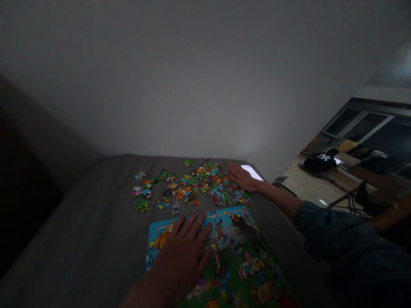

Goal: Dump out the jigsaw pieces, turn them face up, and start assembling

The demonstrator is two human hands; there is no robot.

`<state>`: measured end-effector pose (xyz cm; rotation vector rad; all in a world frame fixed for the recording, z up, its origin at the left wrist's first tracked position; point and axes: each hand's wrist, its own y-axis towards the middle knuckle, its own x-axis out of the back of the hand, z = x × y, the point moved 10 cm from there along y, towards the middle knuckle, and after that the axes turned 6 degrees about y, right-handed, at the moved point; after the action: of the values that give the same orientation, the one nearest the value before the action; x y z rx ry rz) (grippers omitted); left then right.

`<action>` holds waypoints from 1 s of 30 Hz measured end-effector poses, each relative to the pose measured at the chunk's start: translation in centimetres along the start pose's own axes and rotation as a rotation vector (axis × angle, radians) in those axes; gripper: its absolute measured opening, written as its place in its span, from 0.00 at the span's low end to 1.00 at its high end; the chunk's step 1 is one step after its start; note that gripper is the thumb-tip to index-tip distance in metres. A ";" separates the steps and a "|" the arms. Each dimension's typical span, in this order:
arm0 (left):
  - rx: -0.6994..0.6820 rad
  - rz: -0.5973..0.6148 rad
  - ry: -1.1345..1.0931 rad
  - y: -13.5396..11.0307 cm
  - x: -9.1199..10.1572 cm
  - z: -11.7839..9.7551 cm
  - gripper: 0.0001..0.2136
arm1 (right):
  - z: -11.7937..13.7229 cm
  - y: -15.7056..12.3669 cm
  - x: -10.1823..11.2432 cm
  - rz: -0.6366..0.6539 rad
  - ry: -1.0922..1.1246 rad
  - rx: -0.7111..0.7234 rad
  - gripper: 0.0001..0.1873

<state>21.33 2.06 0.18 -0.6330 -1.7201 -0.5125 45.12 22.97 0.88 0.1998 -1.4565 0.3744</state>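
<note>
At the left of the grey cloth-covered surface (105, 239), a loose scatter of small multicoloured jigsaw pieces (142, 205) lies apart from the rest, green ones nearest. Further right, a lone green interlocking piece (189, 163) sits at the far edge, close to the plain pale wall (192, 85).

Near centre: the person's left hand (184, 248) lies palm down over the left part of a flat rectangular board with a blue border and a colourful cartoon print (236, 256). Fingers are extended, slightly parted, gripping nothing visible; how firmly they press, cannot tell. The board is on the near side, its far edge just short of the pieces.

Beyond the board, a dense heap of mixed-colour jigsaw pieces (208, 182) spreads toward the right. At its right edge, the right hand (245, 179) reaches in, palm down, fingers stretched out rather than curled. No piece shows in its grasp; what lies under the palm is hidden. A lit white-screened phone (252, 172) lies just beside it. A dark blue-green sleeve (340, 235) covers the right forearm. Far right, a black cap with white lettering (319, 162).

Judgement: the step looks like spreading or gathering loose pieces while the board is steadied. The next move calls for a flat, light sweep clear of the phone.
</note>
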 end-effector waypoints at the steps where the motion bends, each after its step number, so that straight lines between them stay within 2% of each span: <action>1: 0.002 0.008 -0.005 0.0 0.0 -0.1 0.26 | 0.0 -0.5 0.4 -0.008 0.001 0.005 0.46; 4: 0.005 0.008 -0.010 0.0 0.0 -0.3 0.25 | 1.1 -2.1 0.8 -0.025 -0.002 0.041 0.47; 8: -0.004 -0.066 -0.009 0.0 0.1 -0.3 0.25 | 3.6 -3.3 -0.7 -0.002 -0.008 0.084 0.45; 12: -0.020 -0.084 -0.001 0.1 -0.2 -0.3 0.25 | 5.3 -2.7 -2.4 0.014 0.004 0.062 0.43; 20: -0.012 -0.123 -0.003 -0.1 -0.2 -0.2 0.24 | 6.8 -1.2 -3.0 0.010 0.015 0.007 0.43; 24: -0.011 -0.107 0.001 -0.2 -0.2 -0.3 0.24 | 6.8 -1.1 -2.4 0.018 0.014 -0.024 0.45; 30: -0.012 -0.089 -0.001 0.0 -0.1 -0.4 0.24 | 6.9 1.2 0.6 -0.054 0.049 -0.034 0.48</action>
<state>21.64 1.74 0.22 -0.5673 -1.7531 -0.5856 38.31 21.75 2.13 0.2009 -1.4056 0.3081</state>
